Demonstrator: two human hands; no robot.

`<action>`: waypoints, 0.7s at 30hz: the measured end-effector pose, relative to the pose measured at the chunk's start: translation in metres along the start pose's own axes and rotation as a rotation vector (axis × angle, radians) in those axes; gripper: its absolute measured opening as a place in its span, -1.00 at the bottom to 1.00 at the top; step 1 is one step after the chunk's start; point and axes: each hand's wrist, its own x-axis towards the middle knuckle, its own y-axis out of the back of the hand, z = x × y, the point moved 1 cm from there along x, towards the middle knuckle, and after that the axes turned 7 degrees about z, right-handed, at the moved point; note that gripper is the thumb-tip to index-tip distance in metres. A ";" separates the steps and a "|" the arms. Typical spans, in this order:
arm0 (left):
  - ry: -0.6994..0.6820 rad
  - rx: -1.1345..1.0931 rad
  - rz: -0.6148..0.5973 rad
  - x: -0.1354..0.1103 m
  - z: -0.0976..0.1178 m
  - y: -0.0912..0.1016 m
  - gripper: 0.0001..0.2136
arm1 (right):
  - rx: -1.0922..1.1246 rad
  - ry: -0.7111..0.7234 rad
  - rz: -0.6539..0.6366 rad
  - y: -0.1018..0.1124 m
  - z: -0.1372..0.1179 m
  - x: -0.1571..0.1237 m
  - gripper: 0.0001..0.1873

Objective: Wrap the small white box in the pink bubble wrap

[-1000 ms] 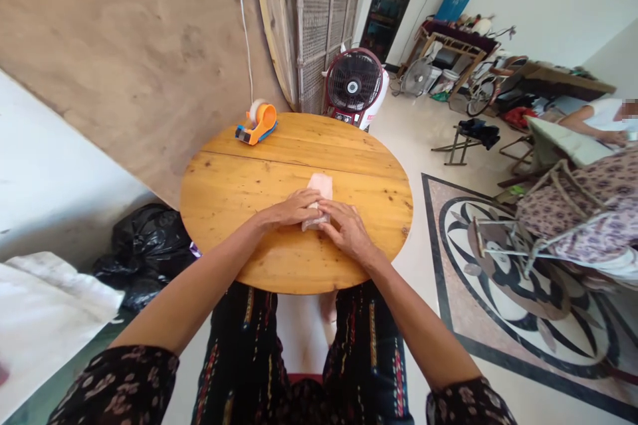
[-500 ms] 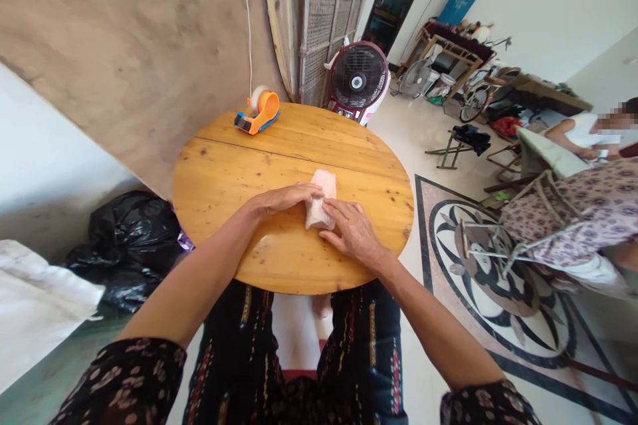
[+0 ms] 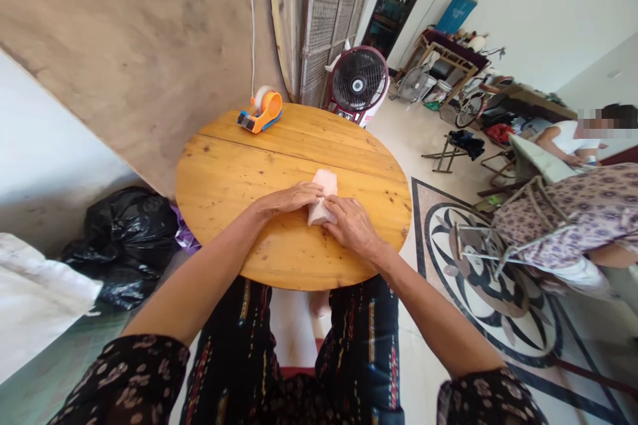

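Observation:
A small pale pink folded cloth [image 3: 323, 187] lies near the middle of a round wooden table [image 3: 234, 179]. My left hand [image 3: 289, 199] rests on the cloth's left edge, fingers stretched flat and pressed on it. On the cloth's near right corner lies my right hand [image 3: 351, 224], its fingers also flat and pressing down. The two sets of fingertips nearly meet over the cloth. An orange tape dispenser [image 3: 262, 113] stands at the table's far left edge, well away from both hands.
A dark red standing fan [image 3: 359, 83] is behind the table, next to a wicker screen [image 3: 323, 20]. Black plastic bags [image 3: 124, 239] lie on the floor at the left. A person sits at the far right beside a metal chair draped with patterned fabric [image 3: 573, 212].
Both hands stay pressed on the cloth; my fingers have slid a little along it and closed toward each other. The view has shifted slightly.

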 end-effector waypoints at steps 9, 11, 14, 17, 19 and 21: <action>-0.037 0.033 -0.020 0.001 0.005 -0.002 -0.67 | -0.102 0.005 -0.062 0.004 -0.011 0.007 -0.53; -0.018 0.027 -0.014 0.000 0.003 -0.003 -0.66 | -0.108 0.013 -0.071 0.003 -0.010 0.009 -0.55; 0.018 0.030 -0.003 -0.001 -0.002 -0.004 -0.65 | -0.115 0.027 -0.071 0.002 -0.007 0.011 -0.55; 0.041 0.053 -0.004 -0.001 -0.004 -0.005 -0.64 | -0.110 0.027 -0.066 0.003 -0.006 0.012 -0.52; 0.047 0.065 -0.011 0.000 -0.002 -0.005 -0.64 | -0.107 0.027 -0.076 0.005 -0.006 0.013 -0.50; 0.051 0.069 -0.015 0.000 0.002 -0.004 -0.63 | -0.116 0.027 -0.083 0.007 -0.007 0.015 -0.50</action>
